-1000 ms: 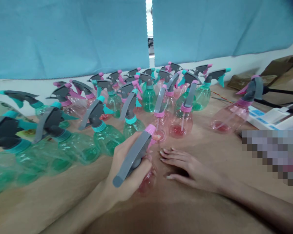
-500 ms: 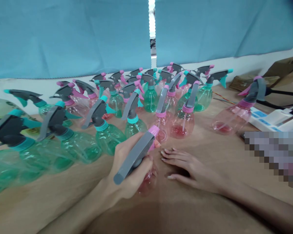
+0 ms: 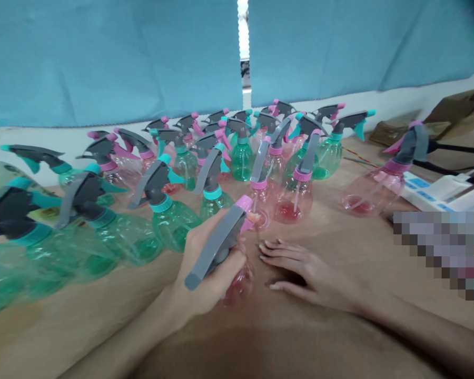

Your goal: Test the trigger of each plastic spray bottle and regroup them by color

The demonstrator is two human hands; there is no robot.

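Observation:
My left hand is wrapped round the neck of a pink spray bottle with a grey head and pink nozzle. The nozzle points away from me and a little right, and fingers lie by the pink trigger. Part of the bottle is hidden by the hand. To its right, my right hand rests on the wooden table, fingers stretched out, holding nothing. Just beyond the hands stand another pink spray bottle and a green spray bottle.
Several more green and pink spray bottles crowd the left and back of the table. A lone pink spray bottle stands right, beside a white power strip with cables. Brown cardboard lies at the back right; a blue curtain hangs behind.
The spray bottle's head in my left hand has shifted slightly, and the fingers at the trigger have moved a little. The right hand stays where it was. The view has moved very slightly.

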